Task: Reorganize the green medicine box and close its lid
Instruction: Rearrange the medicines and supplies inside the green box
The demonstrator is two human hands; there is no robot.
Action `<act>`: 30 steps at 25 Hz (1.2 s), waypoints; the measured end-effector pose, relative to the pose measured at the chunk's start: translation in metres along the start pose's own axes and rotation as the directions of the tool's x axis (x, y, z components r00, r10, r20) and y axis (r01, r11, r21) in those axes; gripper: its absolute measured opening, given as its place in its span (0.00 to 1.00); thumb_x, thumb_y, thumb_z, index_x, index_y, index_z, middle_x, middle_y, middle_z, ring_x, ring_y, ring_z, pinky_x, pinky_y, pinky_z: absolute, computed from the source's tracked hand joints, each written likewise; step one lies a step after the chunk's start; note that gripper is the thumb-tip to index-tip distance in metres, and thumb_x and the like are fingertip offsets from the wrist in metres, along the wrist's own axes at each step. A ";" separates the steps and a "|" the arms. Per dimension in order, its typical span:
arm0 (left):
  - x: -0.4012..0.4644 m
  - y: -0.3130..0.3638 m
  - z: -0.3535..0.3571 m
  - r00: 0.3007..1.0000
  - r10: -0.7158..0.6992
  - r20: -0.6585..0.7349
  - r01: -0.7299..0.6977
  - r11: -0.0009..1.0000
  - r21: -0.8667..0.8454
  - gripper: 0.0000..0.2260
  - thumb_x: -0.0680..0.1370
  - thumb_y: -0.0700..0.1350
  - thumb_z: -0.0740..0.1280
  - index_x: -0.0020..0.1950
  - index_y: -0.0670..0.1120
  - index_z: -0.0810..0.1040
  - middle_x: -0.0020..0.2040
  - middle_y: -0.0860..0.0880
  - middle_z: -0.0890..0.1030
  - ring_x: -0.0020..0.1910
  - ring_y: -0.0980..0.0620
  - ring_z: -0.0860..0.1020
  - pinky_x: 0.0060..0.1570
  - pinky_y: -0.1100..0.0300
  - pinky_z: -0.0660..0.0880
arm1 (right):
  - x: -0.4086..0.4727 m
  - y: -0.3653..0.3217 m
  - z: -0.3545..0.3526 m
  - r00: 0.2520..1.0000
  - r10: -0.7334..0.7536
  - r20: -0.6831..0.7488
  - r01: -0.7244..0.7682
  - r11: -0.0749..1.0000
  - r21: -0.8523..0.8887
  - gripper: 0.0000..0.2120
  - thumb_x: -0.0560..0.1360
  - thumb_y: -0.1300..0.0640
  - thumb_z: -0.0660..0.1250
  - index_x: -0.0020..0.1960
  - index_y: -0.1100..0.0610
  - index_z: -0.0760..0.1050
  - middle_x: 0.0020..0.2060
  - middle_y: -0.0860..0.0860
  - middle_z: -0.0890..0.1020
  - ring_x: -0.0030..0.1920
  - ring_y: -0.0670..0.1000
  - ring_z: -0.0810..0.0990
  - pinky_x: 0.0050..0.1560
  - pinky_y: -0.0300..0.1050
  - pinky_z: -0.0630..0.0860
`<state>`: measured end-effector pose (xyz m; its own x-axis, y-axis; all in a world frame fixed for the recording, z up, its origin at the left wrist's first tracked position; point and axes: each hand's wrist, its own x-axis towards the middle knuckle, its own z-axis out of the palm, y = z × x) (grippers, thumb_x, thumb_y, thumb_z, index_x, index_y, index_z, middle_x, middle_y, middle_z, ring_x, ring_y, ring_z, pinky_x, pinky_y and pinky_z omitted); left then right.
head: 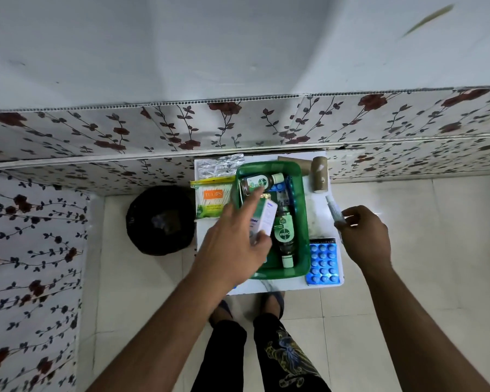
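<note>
The green medicine box (301, 222) lies open on a small white table (269, 288). Inside it lie two brown Dettol bottles, one across the far end (259, 182) and one lengthwise (285, 239). My left hand (235, 244) is over the box's left side, holding a small white and purple carton (266, 217) with the forefinger stretched toward the far bottle. My right hand (364, 236) is just right of the table, gripping a white tube (335, 212). No lid is visible.
A pack of cotton buds (211, 200) and foil strips (217, 166) lie left of the box. A brown bandage roll (319, 174) sits at the back right, a blue blister pack (323, 263) at the front right. A black bin (160, 220) stands left of the table.
</note>
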<state>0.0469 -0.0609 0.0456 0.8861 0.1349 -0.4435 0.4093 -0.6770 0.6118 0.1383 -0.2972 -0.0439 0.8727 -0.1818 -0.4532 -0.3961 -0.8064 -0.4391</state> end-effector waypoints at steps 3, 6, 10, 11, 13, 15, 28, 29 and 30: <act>0.028 0.008 0.035 0.993 -0.093 0.076 0.080 0.985 0.151 0.29 0.76 0.50 0.65 0.75 0.56 0.57 0.55 0.42 0.73 0.40 0.46 0.71 0.40 0.56 0.67 | -0.007 0.002 -0.007 1.000 -0.005 -0.012 0.006 0.996 0.093 0.07 0.72 0.56 0.69 0.50 0.50 0.76 0.40 0.44 0.82 0.41 0.54 0.82 0.42 0.49 0.77; 0.043 0.001 0.061 0.978 -0.184 0.096 0.149 0.945 0.291 0.32 0.73 0.47 0.70 0.72 0.47 0.58 0.47 0.42 0.79 0.40 0.42 0.75 0.37 0.54 0.68 | -0.009 0.000 -0.013 0.999 -0.014 -0.034 0.020 0.986 0.168 0.07 0.73 0.56 0.70 0.51 0.51 0.77 0.39 0.43 0.81 0.41 0.49 0.80 0.41 0.45 0.73; 0.053 -0.007 0.080 0.957 -0.256 0.136 0.196 0.918 0.345 0.31 0.72 0.46 0.75 0.68 0.42 0.62 0.51 0.41 0.82 0.49 0.40 0.80 0.38 0.53 0.72 | -0.012 -0.004 -0.015 0.999 -0.016 -0.034 0.025 0.965 0.261 0.08 0.73 0.59 0.71 0.51 0.53 0.77 0.38 0.40 0.80 0.40 0.40 0.79 0.43 0.44 0.74; 0.055 -0.010 0.082 0.954 -0.262 0.147 0.196 0.914 0.356 0.30 0.72 0.46 0.75 0.67 0.41 0.63 0.52 0.40 0.82 0.50 0.40 0.80 0.39 0.52 0.74 | -0.012 -0.006 -0.015 0.999 -0.019 -0.030 0.026 0.961 0.277 0.08 0.73 0.59 0.71 0.50 0.52 0.77 0.39 0.40 0.80 0.40 0.40 0.79 0.45 0.44 0.74; 0.060 -0.014 0.085 0.949 -0.270 0.163 0.195 0.908 0.370 0.26 0.73 0.43 0.74 0.66 0.40 0.66 0.53 0.40 0.81 0.50 0.40 0.81 0.42 0.51 0.77 | -0.014 -0.008 -0.015 0.999 -0.027 -0.020 0.031 0.953 0.301 0.08 0.73 0.59 0.72 0.50 0.53 0.77 0.40 0.41 0.81 0.41 0.41 0.79 0.46 0.45 0.76; 0.062 -0.015 0.087 0.951 -0.262 0.164 0.186 0.910 0.370 0.23 0.73 0.40 0.73 0.65 0.40 0.68 0.53 0.39 0.81 0.50 0.40 0.81 0.43 0.51 0.79 | -0.016 -0.010 -0.015 1.000 -0.031 -0.006 0.031 0.946 0.323 0.08 0.73 0.59 0.73 0.51 0.55 0.78 0.42 0.44 0.82 0.42 0.43 0.81 0.46 0.45 0.78; 0.053 0.002 0.033 0.955 -0.254 0.151 0.250 0.967 0.041 0.22 0.75 0.33 0.67 0.67 0.48 0.72 0.52 0.45 0.81 0.41 0.49 0.83 0.43 0.54 0.81 | -0.056 -0.052 -0.004 0.985 -0.127 0.119 0.073 0.921 0.382 0.13 0.73 0.61 0.73 0.54 0.47 0.78 0.39 0.45 0.84 0.35 0.40 0.82 0.37 0.38 0.79; 0.052 -0.003 0.016 0.958 -0.269 0.101 0.280 0.953 -0.118 0.18 0.77 0.34 0.67 0.63 0.49 0.75 0.49 0.46 0.82 0.36 0.50 0.84 0.38 0.55 0.82 | -0.062 -0.057 0.004 0.978 -0.147 0.150 0.087 0.933 0.349 0.14 0.73 0.60 0.73 0.54 0.47 0.78 0.38 0.43 0.83 0.34 0.41 0.82 0.37 0.40 0.79; 0.049 -0.010 0.001 0.959 -0.282 0.025 0.279 0.924 -0.262 0.13 0.78 0.36 0.66 0.58 0.51 0.78 0.46 0.47 0.82 0.33 0.51 0.84 0.33 0.57 0.81 | -0.068 -0.061 0.013 0.968 -0.162 0.192 0.101 0.951 0.292 0.14 0.72 0.59 0.74 0.55 0.47 0.78 0.37 0.42 0.83 0.34 0.40 0.81 0.37 0.40 0.77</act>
<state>0.0862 -0.0480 0.0174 0.7290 0.3022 -0.6142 0.6820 -0.3986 0.6132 0.0996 -0.2282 0.0034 0.8537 0.0626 -0.5169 -0.3720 -0.6213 -0.6896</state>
